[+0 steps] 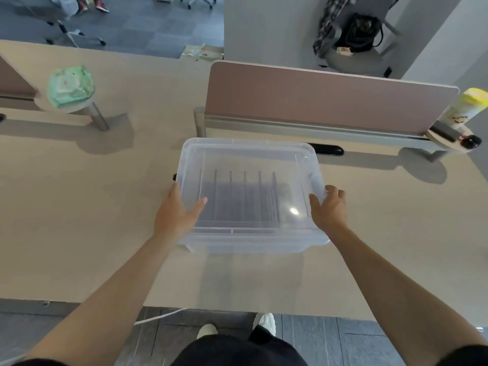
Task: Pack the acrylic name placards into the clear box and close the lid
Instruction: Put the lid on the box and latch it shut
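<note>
Both hands, left [177, 212] and right [328, 207], are gripping the lid's [250, 159] side edges, squaring it over the box [253, 248] and its upright placards [245, 196].

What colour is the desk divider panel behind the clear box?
Dusty pink, with a pale edge, on a grey metal rail; the divider panel shows best in the head view.

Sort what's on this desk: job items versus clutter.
Job: clear box, lid held by left hand and right hand, acrylic placards inside.

Clutter: green tissue pack, yellow wipes canister, pink divider.
</note>
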`<action>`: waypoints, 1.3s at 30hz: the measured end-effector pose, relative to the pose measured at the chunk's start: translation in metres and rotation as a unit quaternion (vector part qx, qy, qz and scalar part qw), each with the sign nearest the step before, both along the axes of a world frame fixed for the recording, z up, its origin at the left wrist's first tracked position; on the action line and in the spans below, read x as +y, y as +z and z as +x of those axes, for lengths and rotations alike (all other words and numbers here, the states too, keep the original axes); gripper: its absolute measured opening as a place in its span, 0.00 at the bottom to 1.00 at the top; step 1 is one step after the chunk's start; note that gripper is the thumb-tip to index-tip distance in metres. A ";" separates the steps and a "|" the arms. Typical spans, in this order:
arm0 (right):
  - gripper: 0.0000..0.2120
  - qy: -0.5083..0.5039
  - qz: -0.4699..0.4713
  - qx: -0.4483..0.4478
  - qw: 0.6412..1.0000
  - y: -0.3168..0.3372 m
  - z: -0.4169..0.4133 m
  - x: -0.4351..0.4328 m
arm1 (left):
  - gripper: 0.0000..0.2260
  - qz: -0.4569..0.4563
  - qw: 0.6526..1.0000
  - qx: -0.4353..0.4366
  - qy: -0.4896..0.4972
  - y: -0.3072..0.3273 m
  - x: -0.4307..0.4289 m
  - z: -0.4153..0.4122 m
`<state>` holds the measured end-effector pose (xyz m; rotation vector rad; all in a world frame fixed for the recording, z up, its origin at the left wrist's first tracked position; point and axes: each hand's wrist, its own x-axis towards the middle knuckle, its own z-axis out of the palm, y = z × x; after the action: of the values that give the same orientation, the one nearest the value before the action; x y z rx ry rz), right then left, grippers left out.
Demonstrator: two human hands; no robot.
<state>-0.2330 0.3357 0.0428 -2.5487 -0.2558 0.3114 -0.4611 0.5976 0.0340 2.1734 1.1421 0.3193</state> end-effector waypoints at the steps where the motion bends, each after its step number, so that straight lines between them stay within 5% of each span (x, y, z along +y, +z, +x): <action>1: 0.26 -0.001 -0.001 -0.002 1.000 0.001 -0.003 -0.001 | 0.34 0.005 1.000 0.006 -0.005 0.001 -0.002 -0.002; 11: 0.24 0.001 -0.028 -0.006 1.000 -0.001 -0.023 -0.006 | 0.37 0.026 0.994 0.092 -0.048 -0.007 -0.010 -0.016; 18: 0.28 0.047 -0.070 -0.002 0.996 0.000 -0.009 0.000 | 0.35 0.156 0.971 0.148 -0.105 0.002 -0.007 0.008; 23: 0.31 0.175 -0.167 -0.086 0.966 0.010 -0.002 0.032 | 0.34 0.201 0.945 0.157 -0.204 0.007 -0.013 0.055; 28: 0.32 0.389 -0.215 -0.101 0.890 0.007 -0.009 0.088 | 0.33 0.195 0.927 0.179 -0.266 0.001 -0.023 0.096; 39: 0.30 0.382 -0.242 -0.141 0.881 -0.043 0.000 0.097 | 0.32 0.245 0.907 0.214 -0.267 -0.033 -0.019 0.107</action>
<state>-0.2329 0.4325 0.0003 -2.8538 -1.4788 0.3146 -0.3540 0.5784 0.0013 3.0017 0.6588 -0.1446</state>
